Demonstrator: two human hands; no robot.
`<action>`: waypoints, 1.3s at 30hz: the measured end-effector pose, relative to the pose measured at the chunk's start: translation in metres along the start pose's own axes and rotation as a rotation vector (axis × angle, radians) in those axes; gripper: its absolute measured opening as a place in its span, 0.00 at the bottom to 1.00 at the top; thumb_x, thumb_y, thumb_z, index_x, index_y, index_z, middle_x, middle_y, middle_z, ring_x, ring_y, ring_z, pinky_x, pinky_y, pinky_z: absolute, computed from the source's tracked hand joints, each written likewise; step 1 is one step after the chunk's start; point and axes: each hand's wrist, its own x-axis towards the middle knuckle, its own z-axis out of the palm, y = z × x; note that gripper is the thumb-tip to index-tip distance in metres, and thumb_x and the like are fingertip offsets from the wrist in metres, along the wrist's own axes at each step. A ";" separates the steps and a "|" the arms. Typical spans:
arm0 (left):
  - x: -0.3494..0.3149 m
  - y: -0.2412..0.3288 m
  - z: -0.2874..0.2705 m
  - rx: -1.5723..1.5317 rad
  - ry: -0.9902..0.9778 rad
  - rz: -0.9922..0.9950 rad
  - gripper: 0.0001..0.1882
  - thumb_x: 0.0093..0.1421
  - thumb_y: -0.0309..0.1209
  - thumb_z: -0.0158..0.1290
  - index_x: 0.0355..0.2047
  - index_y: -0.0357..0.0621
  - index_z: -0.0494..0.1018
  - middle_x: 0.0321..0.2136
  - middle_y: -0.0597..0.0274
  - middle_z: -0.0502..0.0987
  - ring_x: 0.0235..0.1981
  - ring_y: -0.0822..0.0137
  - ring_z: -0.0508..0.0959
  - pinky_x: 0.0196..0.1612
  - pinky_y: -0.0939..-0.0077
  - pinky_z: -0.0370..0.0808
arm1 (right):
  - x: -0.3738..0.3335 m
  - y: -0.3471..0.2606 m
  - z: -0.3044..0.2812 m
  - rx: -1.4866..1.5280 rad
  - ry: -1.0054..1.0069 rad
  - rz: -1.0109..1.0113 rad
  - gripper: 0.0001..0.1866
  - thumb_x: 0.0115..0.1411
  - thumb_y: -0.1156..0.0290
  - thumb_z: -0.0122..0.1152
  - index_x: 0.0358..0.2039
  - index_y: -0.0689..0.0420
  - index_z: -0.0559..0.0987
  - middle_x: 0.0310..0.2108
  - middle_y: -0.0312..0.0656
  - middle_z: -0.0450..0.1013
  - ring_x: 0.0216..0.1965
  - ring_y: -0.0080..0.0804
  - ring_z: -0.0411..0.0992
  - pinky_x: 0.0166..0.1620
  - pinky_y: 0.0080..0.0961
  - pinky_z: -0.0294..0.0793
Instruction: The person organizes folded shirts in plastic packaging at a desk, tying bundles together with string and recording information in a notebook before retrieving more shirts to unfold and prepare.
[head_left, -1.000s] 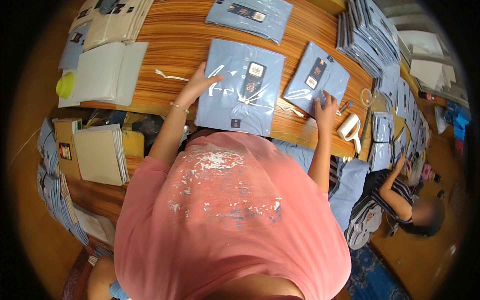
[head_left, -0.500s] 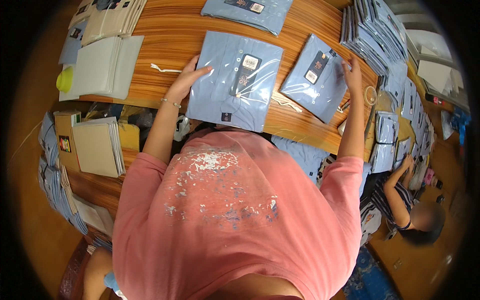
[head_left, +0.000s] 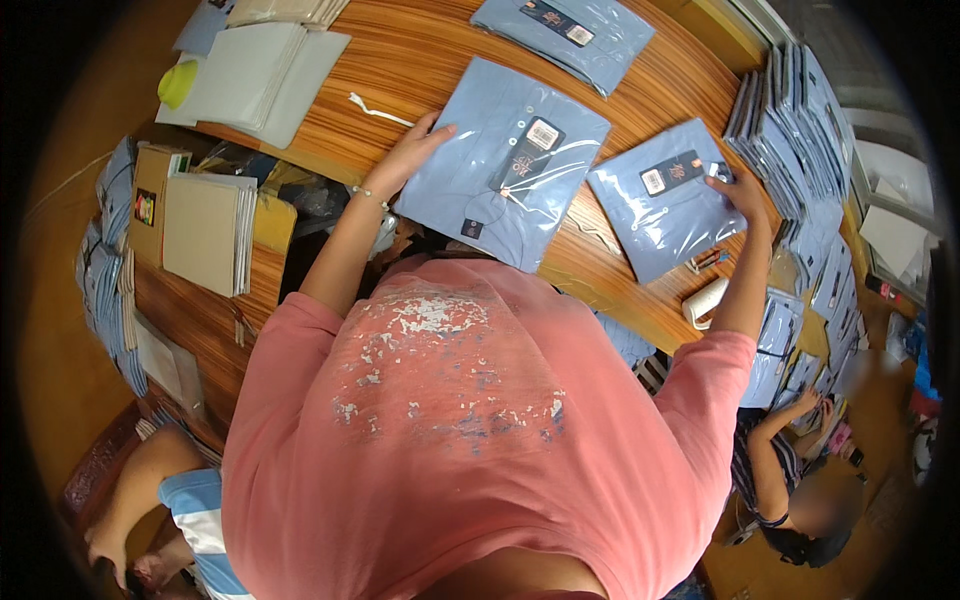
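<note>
A folded light-blue shirt in a clear plastic bag (head_left: 465, 130), with a dark tag and small buttons, lies tilted in front of me. My left hand (head_left: 415, 158) grips its left edge, thumb on top and fingers partly hidden at the edge. To the right is a smaller-looking bagged blue shirt (head_left: 640, 225), also tagged. My right hand (head_left: 742, 197) holds its right side, with a digit pressed on the plastic and the others mostly hidden. White cords (head_left: 590, 226) lie between the two bags. Another bagged shirt (head_left: 600, 25) rests at the far side of the table.
Stacked bagged shirts (head_left: 785, 130) stand at the far right. Pale boards (head_left: 250, 80) and a yellow-green round thing (head_left: 177, 84) are at the far left. A white cylindrical thing (head_left: 706, 302) sits by my right forearm. Two other people are nearby, lower left and lower right.
My view has turned, so the table appears rotated. My right hand has gone from beside the right bag's edge to gripping it, and that bag has turned. My left hand keeps its hold.
</note>
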 end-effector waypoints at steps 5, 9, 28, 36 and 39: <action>-0.005 -0.006 -0.002 0.079 -0.042 0.041 0.35 0.59 0.41 0.49 0.60 0.35 0.51 0.55 0.50 0.61 0.56 0.62 0.62 0.56 0.75 0.60 | -0.047 -0.032 -0.048 0.073 0.045 0.201 0.31 0.46 0.62 0.68 0.47 0.65 0.71 0.33 0.43 0.74 0.31 0.27 0.72 0.37 0.22 0.70; 0.000 -0.006 -0.001 0.064 -0.095 0.078 0.34 0.59 0.39 0.48 0.60 0.36 0.50 0.56 0.49 0.60 0.58 0.62 0.59 0.58 0.75 0.57 | -0.089 -0.041 -0.058 0.208 0.024 0.245 0.31 0.48 0.65 0.66 0.51 0.64 0.68 0.39 0.43 0.73 0.36 0.27 0.71 0.41 0.21 0.68; 0.021 -0.018 -0.007 0.180 -0.204 0.497 0.19 0.50 0.22 0.44 0.45 0.42 0.67 0.48 0.61 0.65 0.55 0.65 0.60 0.59 0.74 0.52 | -0.222 -0.242 -0.001 1.293 0.637 0.260 0.18 0.53 0.70 0.57 0.43 0.65 0.70 0.40 0.48 0.72 0.37 0.36 0.74 0.43 0.29 0.75; 0.022 -0.019 -0.015 0.006 -0.287 0.364 0.20 0.59 0.41 0.45 0.47 0.43 0.67 0.49 0.57 0.62 0.55 0.62 0.59 0.58 0.72 0.53 | -0.207 -0.333 0.146 1.618 0.865 0.024 0.21 0.57 0.69 0.54 0.50 0.62 0.67 0.47 0.46 0.69 0.47 0.39 0.69 0.49 0.37 0.70; 0.019 -0.021 -0.014 -0.336 -0.412 0.056 0.41 0.60 0.63 0.30 0.57 0.38 0.58 0.57 0.54 0.58 0.58 0.62 0.58 0.59 0.71 0.56 | -0.205 -0.325 0.232 1.982 0.374 0.244 0.18 0.59 0.73 0.49 0.49 0.62 0.62 0.47 0.49 0.67 0.48 0.41 0.69 0.52 0.39 0.70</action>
